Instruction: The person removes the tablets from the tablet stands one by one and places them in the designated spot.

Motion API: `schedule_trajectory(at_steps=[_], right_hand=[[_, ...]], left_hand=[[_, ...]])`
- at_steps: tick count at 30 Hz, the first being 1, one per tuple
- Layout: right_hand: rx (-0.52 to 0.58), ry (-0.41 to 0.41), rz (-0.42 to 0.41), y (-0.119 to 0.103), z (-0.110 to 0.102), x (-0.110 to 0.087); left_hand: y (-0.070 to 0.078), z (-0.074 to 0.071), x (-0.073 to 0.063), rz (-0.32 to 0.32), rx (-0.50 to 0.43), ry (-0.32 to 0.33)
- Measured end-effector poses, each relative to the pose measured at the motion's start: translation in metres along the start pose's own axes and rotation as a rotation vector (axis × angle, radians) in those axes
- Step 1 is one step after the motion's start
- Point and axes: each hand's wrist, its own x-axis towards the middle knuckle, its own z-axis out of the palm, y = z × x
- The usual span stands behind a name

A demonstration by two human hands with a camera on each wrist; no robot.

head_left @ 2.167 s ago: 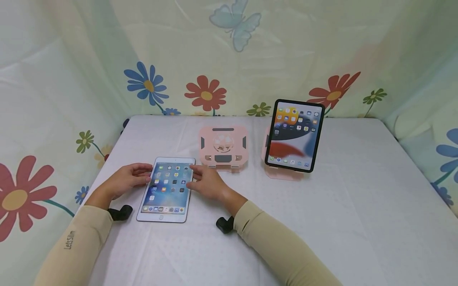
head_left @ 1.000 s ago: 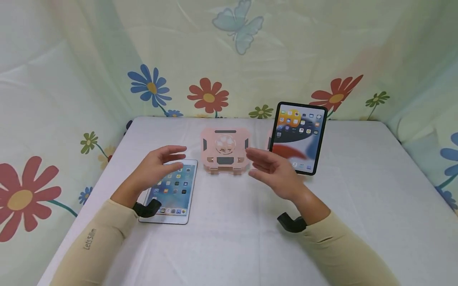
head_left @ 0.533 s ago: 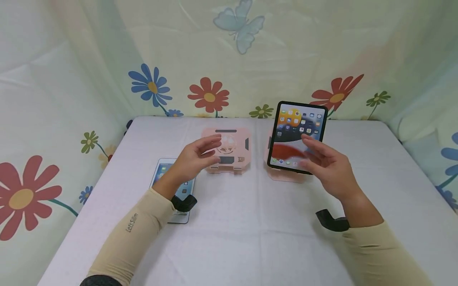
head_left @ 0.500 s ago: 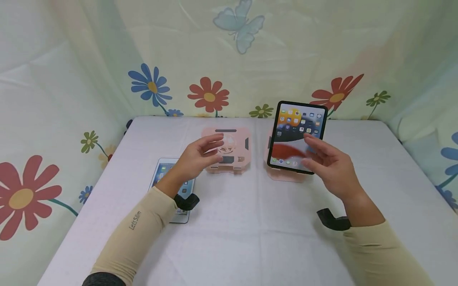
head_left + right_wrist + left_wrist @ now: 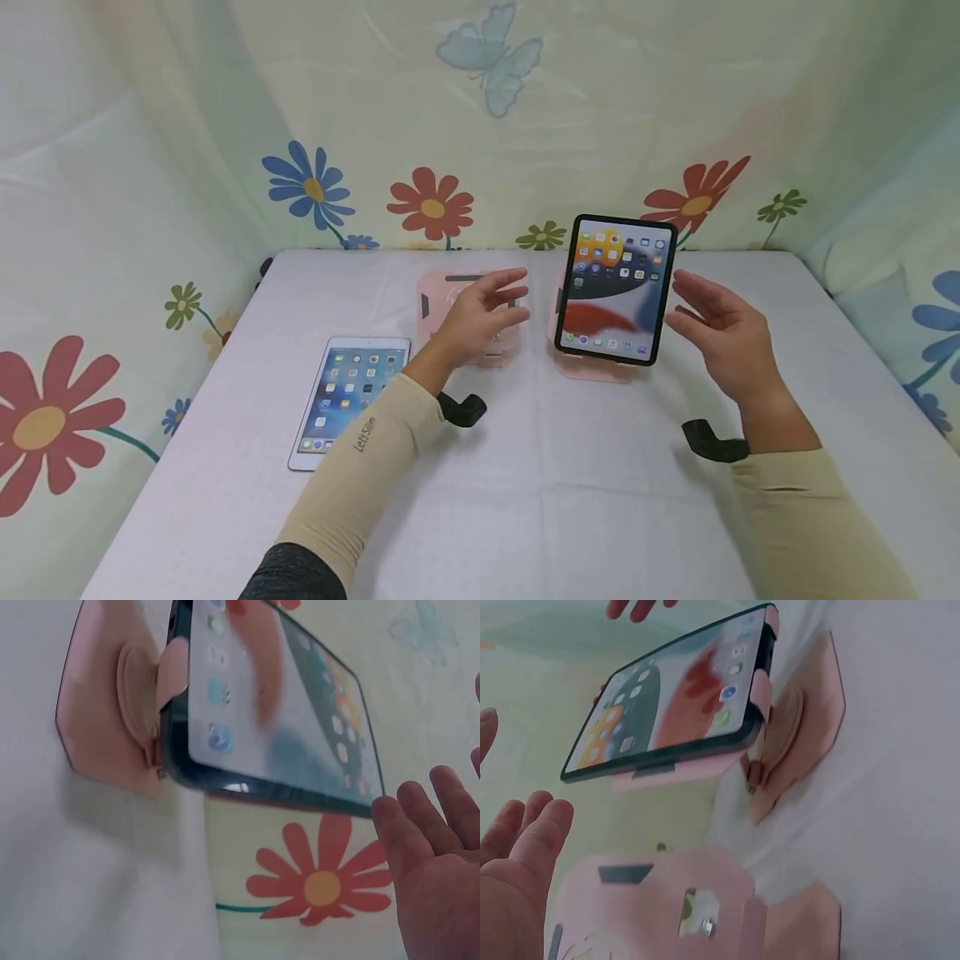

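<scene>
A black-edged tablet (image 5: 618, 292) leans on a pink stand (image 5: 592, 368), its lit screen facing me. My right hand (image 5: 723, 342) is just off the tablet's right edge, fingers extended; whether a fingertip touches it I cannot tell. My left hand (image 5: 476, 321), fingers loosely stretched, hovers in front of a second pink stand (image 5: 431, 333) and partly hides it. It holds nothing and is apart from the black-edged tablet. The left wrist view shows small lips of the stand (image 5: 760, 694) hooked over the tablet's lower edge. A white tablet (image 5: 352, 375) lies flat at the left, partly covered by my left forearm.
A white cloth (image 5: 510, 500) covers the table. Behind it hangs a floral curtain (image 5: 360, 108) close to the table's back edge. A black wrist mount (image 5: 461, 410) sticks out from my left wrist, and another black mount (image 5: 712, 442) from my right.
Both hands left the white tablet and moved right. The right hand passed in front of the black-edged tablet to its right side; the left now covers part of the other pink stand.
</scene>
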Motion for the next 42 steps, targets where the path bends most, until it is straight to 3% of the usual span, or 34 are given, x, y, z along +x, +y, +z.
schedule_trajectory(at_steps=[8,14,22,34,42], right_hand=[[-0.083,-0.002,0.122,0.018,-0.006,0.017],[-0.016,0.012,0.138,0.026,-0.004,0.031],[0.03,0.02,0.16,0.032,0.008,0.039],[0.017,-0.006,0.192,0.037,0.01,0.047],[0.035,-0.018,0.205,0.035,0.01,0.052]], left_hand=[[-0.002,0.023,0.024,-0.038,-0.054,0.02],[0.001,0.035,0.038,-0.064,-0.055,0.042],[0.006,0.045,0.054,-0.019,-0.057,0.073],[0.003,0.058,0.07,-0.035,-0.016,0.049],[0.008,0.06,0.078,-0.107,0.015,0.056]])
